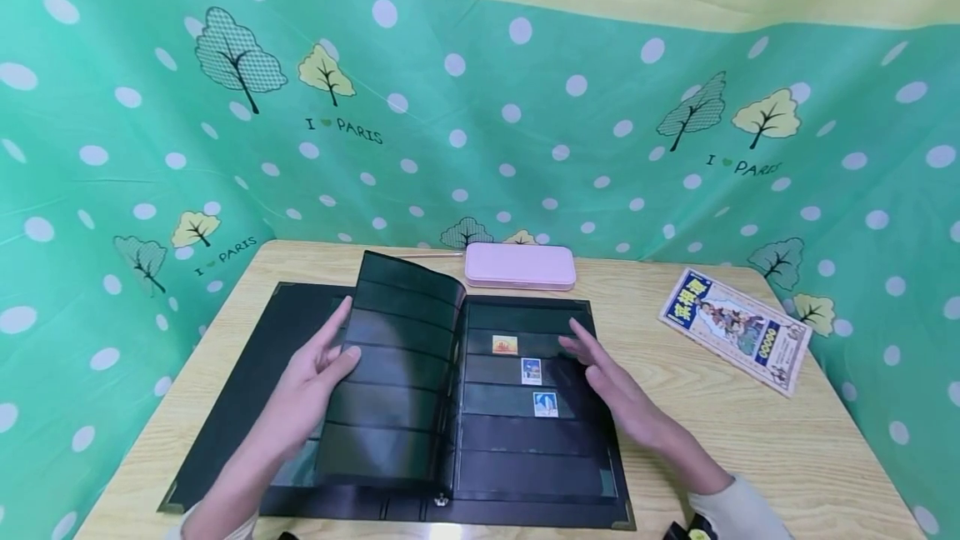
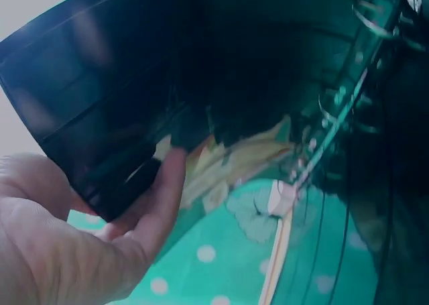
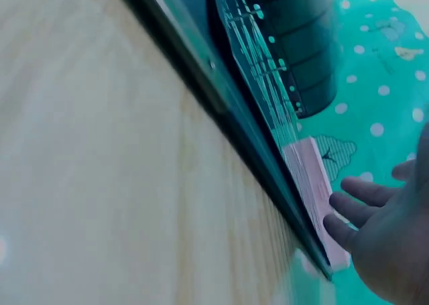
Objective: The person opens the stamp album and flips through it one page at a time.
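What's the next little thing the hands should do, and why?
I'd guess the left hand should lower the raised black page onto the left side of the album. The hand is holding that page partly up, leaning left, while the page on the right lies open with three stamps showing. The right hand holds nothing.

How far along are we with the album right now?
Done: the album lies open, with three stamps in the strips of its right page. In hand: the left hand holds a raised leaf by its outer edge; the right hand, open, holds nothing. Left, it seems: that leaf is not yet laid flat.
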A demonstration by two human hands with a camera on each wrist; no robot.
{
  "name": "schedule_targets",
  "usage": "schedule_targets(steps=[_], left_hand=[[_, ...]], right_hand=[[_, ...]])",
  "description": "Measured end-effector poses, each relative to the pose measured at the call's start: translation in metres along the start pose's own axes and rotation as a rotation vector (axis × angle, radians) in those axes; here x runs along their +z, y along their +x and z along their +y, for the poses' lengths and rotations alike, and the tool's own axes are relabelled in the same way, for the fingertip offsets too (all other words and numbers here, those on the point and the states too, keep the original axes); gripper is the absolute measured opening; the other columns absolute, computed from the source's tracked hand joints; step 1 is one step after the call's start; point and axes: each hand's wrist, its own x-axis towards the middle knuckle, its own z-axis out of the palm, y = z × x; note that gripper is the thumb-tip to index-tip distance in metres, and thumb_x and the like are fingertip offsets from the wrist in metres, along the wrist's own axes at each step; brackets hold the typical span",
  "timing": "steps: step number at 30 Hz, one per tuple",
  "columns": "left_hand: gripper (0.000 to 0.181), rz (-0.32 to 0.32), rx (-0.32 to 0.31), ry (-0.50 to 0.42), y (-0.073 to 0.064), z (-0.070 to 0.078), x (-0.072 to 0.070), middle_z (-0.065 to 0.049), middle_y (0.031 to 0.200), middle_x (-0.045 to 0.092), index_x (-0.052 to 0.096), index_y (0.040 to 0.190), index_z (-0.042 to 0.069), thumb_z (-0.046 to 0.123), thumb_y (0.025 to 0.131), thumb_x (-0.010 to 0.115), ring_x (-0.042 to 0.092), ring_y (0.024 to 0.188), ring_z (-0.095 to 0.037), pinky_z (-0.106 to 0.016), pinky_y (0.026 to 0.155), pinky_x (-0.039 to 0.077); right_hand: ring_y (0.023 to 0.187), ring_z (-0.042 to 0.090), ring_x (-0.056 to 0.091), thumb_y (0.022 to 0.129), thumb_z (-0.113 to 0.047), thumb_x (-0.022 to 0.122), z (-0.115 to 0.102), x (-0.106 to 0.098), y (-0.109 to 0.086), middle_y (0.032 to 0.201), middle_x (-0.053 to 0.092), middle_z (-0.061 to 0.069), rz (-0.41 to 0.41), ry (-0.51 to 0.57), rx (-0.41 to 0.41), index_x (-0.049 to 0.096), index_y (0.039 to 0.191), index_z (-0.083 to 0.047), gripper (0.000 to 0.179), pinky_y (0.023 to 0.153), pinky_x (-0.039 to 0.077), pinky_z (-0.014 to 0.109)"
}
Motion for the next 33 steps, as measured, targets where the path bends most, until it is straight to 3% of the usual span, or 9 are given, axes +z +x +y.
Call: schedule_targets(steps=[1, 2, 7, 12, 15, 17, 20, 27, 33], left_hand=[[0.075, -0.016, -0.006, -0.010, 0.001, -0.003, -0.004, -0.035, 0.173, 0.032, 0.009, 0.180, 0.023, 0.018, 0.119, 0.052, 0.025, 0.164, -0.051, -0.080, 0.126, 0.016], [0.075, -0.030, -0.014, -0.014, 0.002, -0.005, -0.007, -0.032, 0.177, 0.025, 0.008, 0.180, 0.022, 0.018, 0.119, 0.052, 0.027, 0.163, -0.052, -0.080, 0.126, 0.015], [0.078, -0.048, -0.062, 0.023, 0.004, -0.016, -0.018, -0.032, 0.117, 0.071, 0.005, 0.181, 0.023, 0.020, 0.119, 0.053, 0.036, 0.159, -0.048, -0.077, 0.127, 0.018], [0.074, -0.020, -0.070, 0.139, 0.004, -0.021, -0.019, -0.011, 0.084, 0.066, 0.007, 0.180, 0.022, 0.023, 0.120, 0.050, 0.059, 0.141, -0.031, -0.052, 0.123, 0.038], [0.071, 0.028, -0.029, 0.204, 0.002, -0.021, -0.020, -0.005, 0.074, 0.057, 0.012, 0.180, 0.022, 0.023, 0.120, 0.050, 0.071, 0.097, -0.020, -0.031, 0.099, 0.050], [0.068, 0.066, 0.025, 0.226, 0.002, -0.021, -0.020, -0.001, 0.067, 0.049, 0.018, 0.180, 0.021, 0.022, 0.120, 0.051, 0.060, 0.067, -0.017, -0.029, 0.075, 0.048], [0.064, 0.108, 0.122, 0.223, 0.002, -0.018, -0.019, -0.001, 0.061, 0.036, 0.026, 0.178, 0.018, 0.019, 0.120, 0.052, 0.041, 0.046, -0.022, -0.038, 0.059, 0.042], [0.057, 0.148, 0.217, 0.041, 0.004, -0.006, -0.011, 0.001, 0.060, 0.050, 0.036, 0.175, 0.016, 0.018, 0.120, 0.050, 0.065, 0.060, -0.017, -0.030, 0.067, 0.052], [0.056, 0.147, 0.207, 0.013, 0.002, -0.002, -0.031, -0.004, 0.080, 0.075, 0.036, 0.175, 0.016, 0.018, 0.120, 0.048, 0.075, 0.073, -0.017, -0.026, 0.072, 0.059]], right_hand=[[0.162, 0.053, 0.031, 0.121, -0.023, 0.038, 0.001, -0.001, 0.000, 0.176, 0.039, 0.020, -0.002, -0.021, 0.017, 0.013, 0.180, -0.016, 0.064, 0.125, 0.022, 0.078], [0.163, 0.053, 0.029, 0.120, -0.024, 0.044, 0.002, -0.001, 0.001, 0.176, 0.038, 0.020, -0.006, -0.049, 0.034, 0.015, 0.180, -0.016, 0.067, 0.124, 0.020, 0.081], [0.163, 0.053, 0.028, 0.111, -0.033, 0.069, 0.008, -0.004, 0.000, 0.179, 0.033, 0.020, -0.062, -0.297, 0.055, 0.025, 0.178, -0.015, 0.082, 0.122, 0.028, 0.080], [0.162, 0.053, 0.030, 0.104, -0.046, 0.079, 0.015, -0.005, -0.002, 0.180, 0.029, 0.022, -0.118, -0.461, 0.039, 0.029, 0.178, -0.018, 0.094, 0.121, 0.033, 0.078], [0.163, 0.052, 0.030, 0.102, -0.049, 0.081, 0.019, -0.005, -0.002, 0.180, 0.029, 0.021, -0.121, -0.472, 0.035, 0.030, 0.177, -0.019, 0.096, 0.121, 0.034, 0.077], [0.163, 0.052, 0.030, 0.101, -0.050, 0.081, 0.021, -0.005, -0.003, 0.180, 0.029, 0.020, -0.114, -0.468, 0.041, 0.031, 0.177, -0.019, 0.096, 0.121, 0.034, 0.077], [0.163, 0.052, 0.030, 0.100, -0.050, 0.082, 0.022, -0.006, -0.005, 0.180, 0.029, 0.020, -0.107, -0.466, 0.052, 0.032, 0.177, -0.019, 0.096, 0.120, 0.036, 0.076], [0.164, 0.050, 0.030, 0.100, -0.054, 0.080, 0.020, -0.007, -0.005, 0.181, 0.029, 0.019, -0.115, -0.468, 0.063, 0.033, 0.177, -0.021, 0.096, 0.121, 0.036, 0.075], [0.164, 0.050, 0.029, 0.100, -0.053, 0.080, 0.022, -0.007, -0.006, 0.181, 0.029, 0.019, -0.108, -0.457, 0.065, 0.032, 0.177, -0.021, 0.096, 0.121, 0.035, 0.075]])
